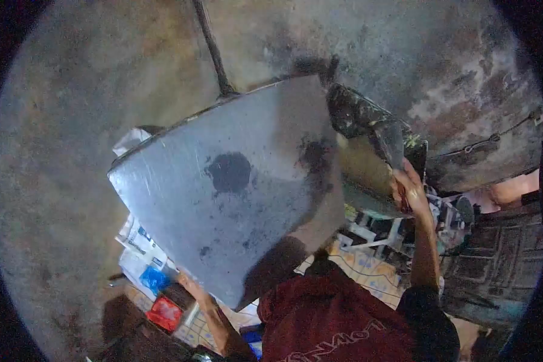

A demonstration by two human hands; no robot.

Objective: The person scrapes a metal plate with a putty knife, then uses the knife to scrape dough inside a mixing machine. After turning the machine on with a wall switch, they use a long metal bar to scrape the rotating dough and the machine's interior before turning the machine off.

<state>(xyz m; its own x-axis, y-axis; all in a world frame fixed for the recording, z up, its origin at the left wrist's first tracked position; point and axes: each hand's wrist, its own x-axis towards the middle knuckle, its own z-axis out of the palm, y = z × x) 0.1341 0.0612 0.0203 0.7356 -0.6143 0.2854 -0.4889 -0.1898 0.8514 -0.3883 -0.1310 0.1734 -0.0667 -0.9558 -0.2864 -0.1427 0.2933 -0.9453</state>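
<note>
"Knife (390,145) first: where was it?"

"Off to the right, its broad blade pointing to the far side, in front of a dark-rimmed container (362,160) just beside the metal tabletop (181,217). Whether blade and container touched, I couldn't tell. The right hand (410,188) had its fingers curled firmly round the handle end."

"And the left hand (186,282)?"

"At the tabletop's near left edge, by a white package (145,250). I couldn't tell how far its fingers were spread, or whether they gripped anything."

"What worried you?"

"A slip, mostly. Had the right hand's hold loosened, the blade could have dropped against the container. That dark patch (229,172) on the tabletop looked damp to me, so anything set there might have slid."

"Any writing?"

"Pale outlined capitals slanted across the maroon shirt (326,308), but I couldn't read the word for certain. The white package carried blue print, too small to make out."
</note>
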